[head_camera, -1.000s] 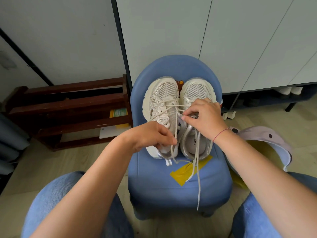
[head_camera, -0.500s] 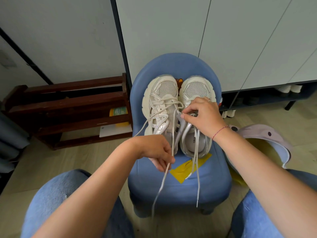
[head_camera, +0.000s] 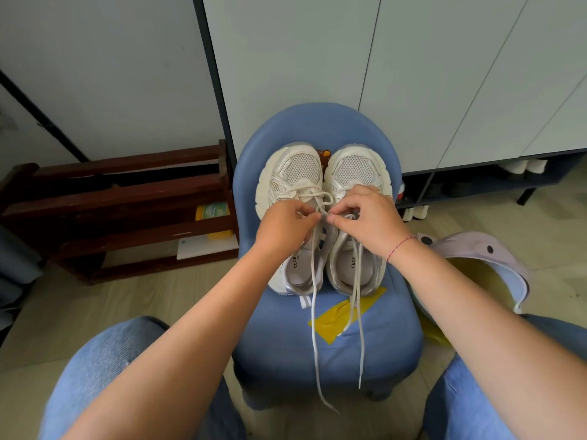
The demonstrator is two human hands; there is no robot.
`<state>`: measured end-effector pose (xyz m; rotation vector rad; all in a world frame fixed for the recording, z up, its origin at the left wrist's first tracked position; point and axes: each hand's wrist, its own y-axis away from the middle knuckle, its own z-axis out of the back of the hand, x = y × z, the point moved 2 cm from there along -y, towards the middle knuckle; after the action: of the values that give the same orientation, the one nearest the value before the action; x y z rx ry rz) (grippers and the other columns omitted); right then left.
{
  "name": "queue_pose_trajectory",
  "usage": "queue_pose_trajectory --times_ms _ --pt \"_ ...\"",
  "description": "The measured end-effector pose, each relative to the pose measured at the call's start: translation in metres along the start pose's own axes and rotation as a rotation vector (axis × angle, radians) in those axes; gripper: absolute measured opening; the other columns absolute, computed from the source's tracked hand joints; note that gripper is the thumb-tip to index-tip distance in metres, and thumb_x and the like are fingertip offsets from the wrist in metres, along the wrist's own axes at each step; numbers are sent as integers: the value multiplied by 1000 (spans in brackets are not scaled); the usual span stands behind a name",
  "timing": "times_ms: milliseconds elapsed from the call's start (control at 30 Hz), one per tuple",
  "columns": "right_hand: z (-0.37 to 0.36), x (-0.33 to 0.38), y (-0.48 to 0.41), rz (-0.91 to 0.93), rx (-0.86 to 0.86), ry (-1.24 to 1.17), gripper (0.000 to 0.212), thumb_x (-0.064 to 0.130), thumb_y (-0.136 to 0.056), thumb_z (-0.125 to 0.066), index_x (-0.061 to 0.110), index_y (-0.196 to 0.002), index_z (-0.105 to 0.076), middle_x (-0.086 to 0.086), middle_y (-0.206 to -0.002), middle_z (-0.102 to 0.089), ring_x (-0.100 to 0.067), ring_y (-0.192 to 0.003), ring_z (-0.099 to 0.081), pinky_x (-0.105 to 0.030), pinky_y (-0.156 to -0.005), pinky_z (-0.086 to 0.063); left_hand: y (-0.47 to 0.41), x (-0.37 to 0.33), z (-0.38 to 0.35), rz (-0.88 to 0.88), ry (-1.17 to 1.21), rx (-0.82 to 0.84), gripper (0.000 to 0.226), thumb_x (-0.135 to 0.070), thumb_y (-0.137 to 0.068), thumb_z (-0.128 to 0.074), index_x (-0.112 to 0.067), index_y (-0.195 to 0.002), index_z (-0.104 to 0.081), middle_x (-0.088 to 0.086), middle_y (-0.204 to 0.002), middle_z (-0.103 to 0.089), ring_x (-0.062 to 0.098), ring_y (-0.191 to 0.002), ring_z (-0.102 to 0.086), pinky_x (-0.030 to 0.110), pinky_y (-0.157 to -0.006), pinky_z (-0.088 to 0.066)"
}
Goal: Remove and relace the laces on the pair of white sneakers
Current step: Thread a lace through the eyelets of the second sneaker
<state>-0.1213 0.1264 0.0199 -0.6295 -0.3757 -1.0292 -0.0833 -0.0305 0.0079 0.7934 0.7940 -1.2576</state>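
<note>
Two white mesh sneakers stand side by side on a small blue chair (head_camera: 330,350), toes away from me. My left hand (head_camera: 286,228) and my right hand (head_camera: 365,219) meet over the inner eyelets of the left sneaker (head_camera: 293,173), both pinching its white lace (head_camera: 314,312). One long end of that lace hangs down over the chair's front edge. The right sneaker (head_camera: 355,168) has its own two lace ends (head_camera: 357,300) trailing out over the heel onto the seat.
A yellow tape patch (head_camera: 330,322) lies on the seat. A dark wooden shoe rack (head_camera: 120,198) stands on the left, a grey cabinet (head_camera: 413,74) behind the chair, a lilac toy-like seat (head_camera: 489,252) on the right. My knees in blue jeans flank the chair.
My left hand pulled a lace end down toward me, then moved back up to the left sneaker's eyelets, where it now meets the right hand. The freed lace end hangs longer.
</note>
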Motion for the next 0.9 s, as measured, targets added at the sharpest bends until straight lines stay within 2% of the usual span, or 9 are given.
queue_pose_trajectory --times_ms 67,133,367,567,767,833,900 --pt "-1 0 0 -2 -4 -8 7 33 -78 -74 26 -77 -72 0 -85 -61 -17 -92 -52 -49 -86 -42 -4 0 -2 9 -25 -9 21 -24 -97 -60 -16 -82 -71 -4 -48 -57 6 -33 -44 26 -54 -43" --pt "-1 -1 0 -6 -4 -15 7 33 -78 -74 26 -78 -73 1 -85 -61 -16 -91 -51 -48 -86 -42 -4 -1 -2 18 -36 -16 25 -22 -97 -60 -9 -80 -73 -3 -48 -56 3 -32 -42 25 -56 -42" --pt "-1 -2 -3 -4 14 8 5 34 -79 -73 31 -77 -71 1 -83 -59 -14 -88 -49 -48 -85 -42 2 -2 10 25 -40 96 22 -22 -93 -69 -13 -73 -69 -6 -45 -54 5 -38 -45 17 -49 -43" --pt "0 0 -2 -3 26 4 8 36 -79 -72 35 -74 -67 0 -82 -58 -14 -87 -49 -49 -84 -42 25 4 4 1 -146 235 15 -19 -90 -71 -9 -80 -73 -10 -40 -53 1 -39 -45 14 -49 -40" --pt "1 2 0 -11 24 2 9 35 -79 -72 35 -73 -65 2 -81 -57 -15 -88 -49 -49 -85 -42 30 6 7 30 -136 320 14 -18 -90 -71 -7 -82 -73 -8 -44 -55 3 -41 -48 13 -48 -43" --pt "0 3 0 -11 21 5 10 36 -79 -72 35 -73 -65 3 -79 -56 -15 -89 -49 -48 -85 -41 33 5 8 47 -42 308 19 -19 -92 -71 -1 -86 -73 -3 -49 -59 5 -41 -50 15 -47 -43" --pt "0 3 1 -15 21 18 9 36 -79 -72 33 -73 -67 4 -79 -56 -15 -89 -50 -47 -85 -41 30 4 15 37 73 194 22 -23 -92 -71 -4 -81 -72 1 -56 -63 8 -45 -55 18 -49 -45"
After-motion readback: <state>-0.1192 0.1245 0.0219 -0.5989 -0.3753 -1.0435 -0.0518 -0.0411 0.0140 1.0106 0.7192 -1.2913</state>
